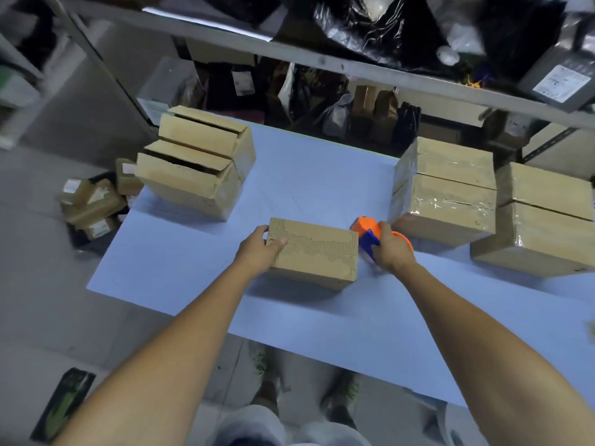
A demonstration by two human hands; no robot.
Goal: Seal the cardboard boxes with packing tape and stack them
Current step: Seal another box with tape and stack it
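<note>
A small cardboard box (317, 252) lies in the middle of the pale blue table (193, 284). My left hand (259, 249) grips its left end, thumb on top. At the box's right end, my right hand (391, 249) holds an orange and blue tape dispenser (367, 233) against the side. Two unsealed boxes (196, 162) with loose flaps stand side by side at the back left. Taped boxes (444, 188) sit on the right, with two more (544, 220) beyond them.
A metal shelf rack (322, 62) holding black bags and parcels runs along the far side of the table. Several small parcels (93, 204) lie on the floor to the left. My feet show below the table's near edge.
</note>
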